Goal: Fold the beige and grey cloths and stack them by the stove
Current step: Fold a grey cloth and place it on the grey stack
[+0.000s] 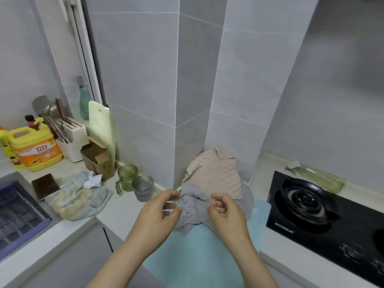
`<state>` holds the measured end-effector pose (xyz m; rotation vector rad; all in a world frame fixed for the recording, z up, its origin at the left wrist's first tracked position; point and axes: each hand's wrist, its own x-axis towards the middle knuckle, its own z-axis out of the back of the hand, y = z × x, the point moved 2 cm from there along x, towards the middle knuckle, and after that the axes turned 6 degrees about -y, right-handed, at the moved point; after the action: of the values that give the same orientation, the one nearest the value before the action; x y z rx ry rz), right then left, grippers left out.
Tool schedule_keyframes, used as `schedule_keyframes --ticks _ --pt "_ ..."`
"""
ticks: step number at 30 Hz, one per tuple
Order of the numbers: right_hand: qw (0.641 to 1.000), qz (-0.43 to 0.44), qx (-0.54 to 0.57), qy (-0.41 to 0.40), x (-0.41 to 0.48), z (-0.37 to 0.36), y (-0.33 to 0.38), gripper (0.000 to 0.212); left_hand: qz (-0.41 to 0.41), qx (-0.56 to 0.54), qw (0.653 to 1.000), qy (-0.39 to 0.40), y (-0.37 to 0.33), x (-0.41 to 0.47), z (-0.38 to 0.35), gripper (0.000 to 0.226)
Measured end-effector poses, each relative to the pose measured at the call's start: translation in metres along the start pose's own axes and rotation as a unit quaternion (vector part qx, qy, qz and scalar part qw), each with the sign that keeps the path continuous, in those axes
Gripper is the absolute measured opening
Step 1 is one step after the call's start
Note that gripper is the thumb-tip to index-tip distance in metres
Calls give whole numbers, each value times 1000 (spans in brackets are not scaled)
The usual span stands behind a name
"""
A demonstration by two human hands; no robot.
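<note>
A green ribbed cup (127, 175) and a grey ribbed cup (143, 187) show nothing inside. My left hand (159, 215) and right hand (227, 215) flank the crumpled grey cloth (192, 209), fingers curled at its edges; whether they pinch it I cannot tell. The bumpy beige cloth (216, 175) overlaps its far side, left of the black gas stove (311, 206).

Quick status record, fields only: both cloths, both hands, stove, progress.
beige cloth: unfolded, in the wall corner
grey cloth: unfolded, rumpled, overlapping beige cloth, partly on blue mat
left hand: fingers curled at grey cloth's left edge, grip unclear
right hand: fingers curled over grey cloth, grip unclear
stove: right of both cloths
progress: nothing folded or stacked
</note>
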<state>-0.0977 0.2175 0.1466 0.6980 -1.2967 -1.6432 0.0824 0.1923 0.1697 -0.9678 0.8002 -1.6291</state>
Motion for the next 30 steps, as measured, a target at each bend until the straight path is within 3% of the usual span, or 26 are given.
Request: schedule_keyframes --ticks 19,25,30 --pt "986 -107 -4 -129 110 -38 -77 22 -30 14 987 157 77 149 -82 31" --pt "976 -91 -46 -192 136 -51 -108 22 -71 12 974 216 119 189 -124 31" --pt "962 -50 -52 -265 153 -64 -133 18 -126 -29 968 217 147 215 -148 30"
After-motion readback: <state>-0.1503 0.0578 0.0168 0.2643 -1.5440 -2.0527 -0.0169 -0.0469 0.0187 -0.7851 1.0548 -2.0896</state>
